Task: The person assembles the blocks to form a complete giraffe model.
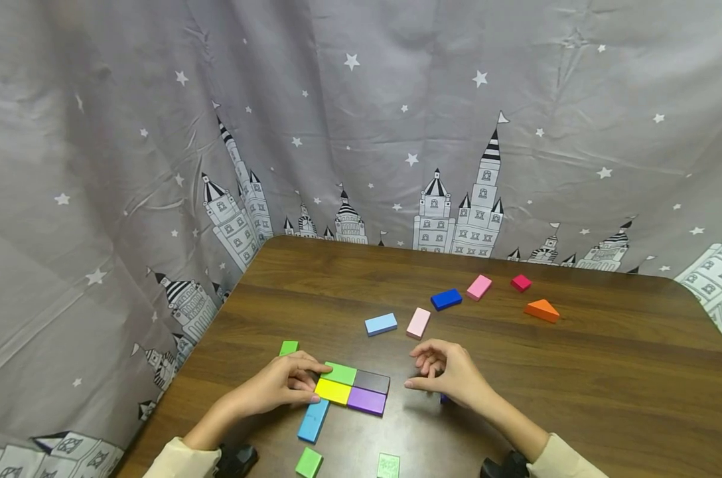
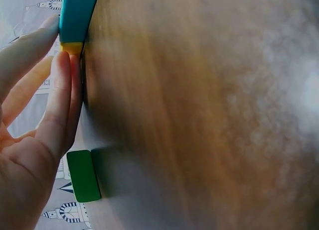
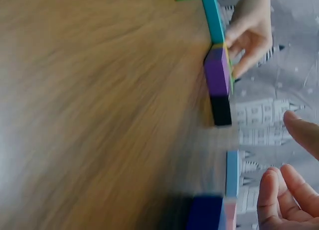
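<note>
My left hand (image 1: 283, 383) rests at the left end of a group of four flat blocks laid two by two. Its fingertips touch the edges of a bright green block (image 1: 340, 373) and a yellow block (image 1: 332, 392). To their right lie a black block (image 1: 372, 381) and a purple block (image 1: 367, 401). A teal block (image 1: 313, 421) extends toward me from the yellow one. My right hand (image 1: 453, 375) hovers right of the group, fingers loosely bent and holding nothing. Mostly hidden beneath it in the head view, a dark blue block (image 3: 204, 213) sits on the table.
Farther back lie a light blue block (image 1: 381, 324), two pink blocks, a blue block (image 1: 446, 299), a red block (image 1: 521, 283) and an orange wedge (image 1: 542, 310). Green blocks (image 1: 308, 462) sit near me and beyond my left hand. A grey curtain (image 1: 361, 119) hangs behind the table.
</note>
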The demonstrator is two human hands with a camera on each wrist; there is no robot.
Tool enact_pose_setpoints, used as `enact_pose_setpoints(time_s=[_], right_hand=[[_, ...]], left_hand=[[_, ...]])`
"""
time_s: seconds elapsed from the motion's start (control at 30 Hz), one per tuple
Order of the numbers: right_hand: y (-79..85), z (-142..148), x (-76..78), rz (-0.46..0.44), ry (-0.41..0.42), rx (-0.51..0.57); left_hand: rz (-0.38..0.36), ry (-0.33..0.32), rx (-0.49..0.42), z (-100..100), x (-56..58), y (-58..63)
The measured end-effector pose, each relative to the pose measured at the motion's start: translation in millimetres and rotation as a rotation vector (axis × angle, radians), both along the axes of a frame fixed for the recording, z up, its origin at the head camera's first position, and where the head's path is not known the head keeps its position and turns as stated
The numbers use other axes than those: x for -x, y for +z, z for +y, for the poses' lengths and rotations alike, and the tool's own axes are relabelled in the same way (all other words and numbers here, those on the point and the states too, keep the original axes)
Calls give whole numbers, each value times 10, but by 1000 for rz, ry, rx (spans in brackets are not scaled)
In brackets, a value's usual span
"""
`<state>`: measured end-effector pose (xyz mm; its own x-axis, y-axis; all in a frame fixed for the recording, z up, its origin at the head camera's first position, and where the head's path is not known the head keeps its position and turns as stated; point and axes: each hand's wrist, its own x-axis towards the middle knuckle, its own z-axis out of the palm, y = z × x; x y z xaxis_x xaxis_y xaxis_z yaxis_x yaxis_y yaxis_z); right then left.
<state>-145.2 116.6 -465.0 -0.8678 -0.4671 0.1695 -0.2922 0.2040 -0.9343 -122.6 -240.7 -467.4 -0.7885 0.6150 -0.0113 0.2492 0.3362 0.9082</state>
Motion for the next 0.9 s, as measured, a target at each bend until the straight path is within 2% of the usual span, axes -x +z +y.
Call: enact_pose_setpoints(time_s=[0.23, 0.47, 0.7, 0.9], right_hand=[[-17, 257, -17, 93, -84, -20], [-64, 446, -53, 166, -170, -119], [-126, 567, -70, 103, -202, -171], [-141, 617, -77, 50, -170, -165]], left_hand=[[-12, 5, -4, 1, -3, 6], [-9, 6, 5, 2, -6, 20], [-20, 15, 13, 5, -13, 37], [-20, 16, 13, 6, -5, 22]])
